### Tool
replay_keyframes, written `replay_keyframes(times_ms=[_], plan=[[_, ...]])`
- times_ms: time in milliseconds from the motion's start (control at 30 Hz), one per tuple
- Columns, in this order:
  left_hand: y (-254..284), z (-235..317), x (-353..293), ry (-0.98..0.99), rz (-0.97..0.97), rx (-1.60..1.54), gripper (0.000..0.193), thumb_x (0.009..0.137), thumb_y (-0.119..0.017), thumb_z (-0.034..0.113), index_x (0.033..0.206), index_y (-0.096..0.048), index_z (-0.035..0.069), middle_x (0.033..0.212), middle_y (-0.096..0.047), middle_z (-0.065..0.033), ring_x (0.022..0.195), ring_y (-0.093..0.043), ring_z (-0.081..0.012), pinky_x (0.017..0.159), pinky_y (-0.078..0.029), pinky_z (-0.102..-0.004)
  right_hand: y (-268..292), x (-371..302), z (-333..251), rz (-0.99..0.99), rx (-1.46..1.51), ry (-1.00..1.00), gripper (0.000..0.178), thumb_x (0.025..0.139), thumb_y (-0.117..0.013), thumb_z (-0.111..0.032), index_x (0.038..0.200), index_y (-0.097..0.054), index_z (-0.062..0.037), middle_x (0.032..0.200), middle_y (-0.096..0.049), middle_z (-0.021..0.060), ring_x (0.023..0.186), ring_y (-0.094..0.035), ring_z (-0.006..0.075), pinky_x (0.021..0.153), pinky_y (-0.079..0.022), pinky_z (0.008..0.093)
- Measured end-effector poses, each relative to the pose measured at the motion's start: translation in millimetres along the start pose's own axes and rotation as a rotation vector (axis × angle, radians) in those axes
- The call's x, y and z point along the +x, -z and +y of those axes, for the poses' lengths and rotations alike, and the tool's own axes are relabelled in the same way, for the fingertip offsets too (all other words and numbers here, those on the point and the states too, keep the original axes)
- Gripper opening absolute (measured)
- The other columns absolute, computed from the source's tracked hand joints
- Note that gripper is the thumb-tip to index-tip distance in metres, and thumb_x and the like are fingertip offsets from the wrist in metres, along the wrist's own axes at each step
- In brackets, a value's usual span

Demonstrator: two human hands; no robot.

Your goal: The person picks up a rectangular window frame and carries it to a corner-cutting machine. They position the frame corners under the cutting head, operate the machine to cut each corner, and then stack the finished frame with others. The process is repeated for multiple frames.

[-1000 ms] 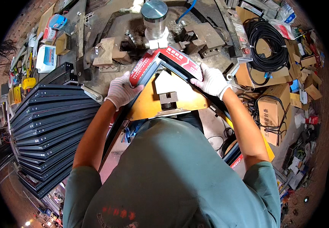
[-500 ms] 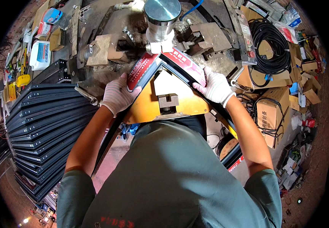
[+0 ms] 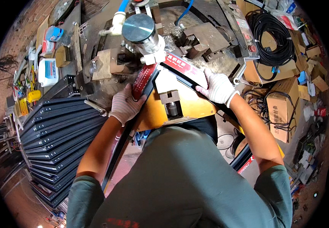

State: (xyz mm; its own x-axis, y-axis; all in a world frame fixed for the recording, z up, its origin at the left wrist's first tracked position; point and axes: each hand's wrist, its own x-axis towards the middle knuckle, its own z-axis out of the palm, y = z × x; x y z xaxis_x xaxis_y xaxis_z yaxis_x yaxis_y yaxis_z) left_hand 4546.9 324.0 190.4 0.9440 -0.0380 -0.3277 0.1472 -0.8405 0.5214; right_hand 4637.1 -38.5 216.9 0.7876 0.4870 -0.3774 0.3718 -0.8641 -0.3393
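Both my hands wear white striped work gloves. My left hand point(image 3: 126, 104) is closed on the left bar of a dark metal frame point(image 3: 179, 79), beside its red protective film point(image 3: 144, 80). On the right bar, my right hand point(image 3: 218, 88) grips the outer end of a red-and-white film strip point(image 3: 185, 68). The two bars meet in a corner beneath an upright steel cylinder point(image 3: 143, 34), on a bench machine. Inside that corner are a pale pointed plate point(image 3: 165, 81) and a notched steel block point(image 3: 170, 97), above a yellow plate point(image 3: 149, 114). My fingertips under the bars are hidden.
Several dark angled profiles point(image 3: 58, 133) are stacked at the left. Steel clamp blocks point(image 3: 206, 40) flank the cylinder. A coil of black cable point(image 3: 271, 38) lies on cardboard at the right, near a carton point(image 3: 282, 110) draped with cable. A white jug point(image 3: 48, 72) stands at the far left.
The view has shifted, so the cylinder appears farther left and more tilted. More of a round shaft shows below the notched block. Both hands keep their hold on the frame.
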Motion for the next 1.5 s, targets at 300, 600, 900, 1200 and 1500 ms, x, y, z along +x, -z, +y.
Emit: replay_keyframes(times_ms=[300, 600, 900, 1200, 1500], plan=[[-8, -10, 3, 0.067, -0.065, 0.034, 0.068, 0.092, -0.078, 0.037, 0.132, -0.050, -0.009, 0.118, -0.068, -0.0217, 0.112, -0.064, -0.0270, 0.097, -0.049, -0.0321, -4, -1, 2, 0.044, 0.025, 0.034, 0.065, 0.090, -0.072, -0.052, 0.115, -0.052, 0.0048, 0.077, -0.066, 0.0282, 0.075, -0.067, 0.0491, 0.069, -0.055, 0.0515], [3, 5, -5, 0.016, 0.017, 0.149, 0.053, 0.091, -0.074, 0.045, 0.115, -0.059, 0.000, 0.090, -0.072, -0.0214, 0.085, -0.070, -0.0416, 0.080, -0.058, -0.0437, -9, -1, 1, 0.044, 0.008, -0.006, 0.065, 0.088, -0.075, -0.049, 0.119, -0.054, 0.0045, 0.087, -0.070, 0.0278, 0.083, -0.070, 0.0477, 0.074, -0.058, 0.0492], [17, 15, -13, 0.056, -0.007, 0.046, 0.057, 0.092, -0.069, 0.049, 0.119, -0.060, 0.000, 0.104, -0.072, -0.0248, 0.098, -0.070, -0.0420, 0.088, -0.055, -0.0481, -8, -1, -3, 0.045, 0.100, 0.020, 0.062, 0.088, -0.079, -0.042, 0.125, -0.054, 0.0008, 0.095, -0.073, 0.0274, 0.090, -0.072, 0.0463, 0.080, -0.058, 0.0459], [13, 12, -14, 0.064, 0.025, 0.061, 0.069, 0.092, -0.069, 0.051, 0.129, -0.060, -0.006, 0.112, -0.071, -0.0241, 0.101, -0.070, -0.0395, 0.091, -0.055, -0.0437, -12, 1, 2, 0.045, 0.008, 0.021, 0.062, 0.088, -0.077, -0.050, 0.111, -0.053, 0.0024, 0.084, -0.070, 0.0283, 0.083, -0.070, 0.0484, 0.076, -0.056, 0.0496], [13, 12, -16, 0.073, 0.058, 0.035, 0.071, 0.090, -0.070, 0.053, 0.130, -0.061, -0.005, 0.113, -0.071, -0.0254, 0.104, -0.069, -0.0403, 0.093, -0.055, -0.0437, -9, 2, -2, 0.021, -0.020, 0.000, 0.065, 0.089, -0.076, -0.052, 0.114, -0.053, 0.0024, 0.086, -0.070, 0.0295, 0.085, -0.070, 0.0489, 0.077, -0.056, 0.0505]])
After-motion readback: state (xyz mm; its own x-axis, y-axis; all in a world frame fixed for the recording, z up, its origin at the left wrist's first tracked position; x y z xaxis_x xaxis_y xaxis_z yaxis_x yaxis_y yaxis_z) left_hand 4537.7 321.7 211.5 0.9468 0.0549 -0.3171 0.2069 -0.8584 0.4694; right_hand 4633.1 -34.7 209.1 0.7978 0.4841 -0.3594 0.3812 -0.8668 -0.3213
